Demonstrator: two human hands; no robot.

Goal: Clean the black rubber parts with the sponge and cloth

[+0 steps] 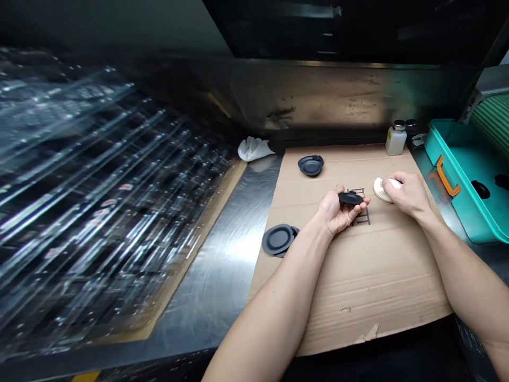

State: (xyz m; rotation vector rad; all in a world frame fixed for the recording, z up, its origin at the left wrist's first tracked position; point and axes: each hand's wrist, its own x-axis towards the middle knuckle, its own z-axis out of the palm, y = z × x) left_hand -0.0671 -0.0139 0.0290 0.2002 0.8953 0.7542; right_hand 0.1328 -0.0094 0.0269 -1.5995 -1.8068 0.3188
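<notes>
Above the middle of a cardboard sheet (382, 265), my left hand (338, 211) has its fingers round a small black oval part (350, 198). Farther right, my right hand (409, 193) is closed on a white cloth (393, 184), which rests on a round cream pad (382, 192). A black cup-shaped part (310, 165) lies on the cardboard toward the back left. Nearer the left edge of the sheet are more black oval parts (278, 239), one partly over another.
At the right stands a teal bin (457, 212) with an orange handle (448, 178). A white bottle (396, 139) is at the back. Crumpled white cloth (253, 149) lies left of the cardboard. Clear plastic trays (119, 212) fill the left, blurred.
</notes>
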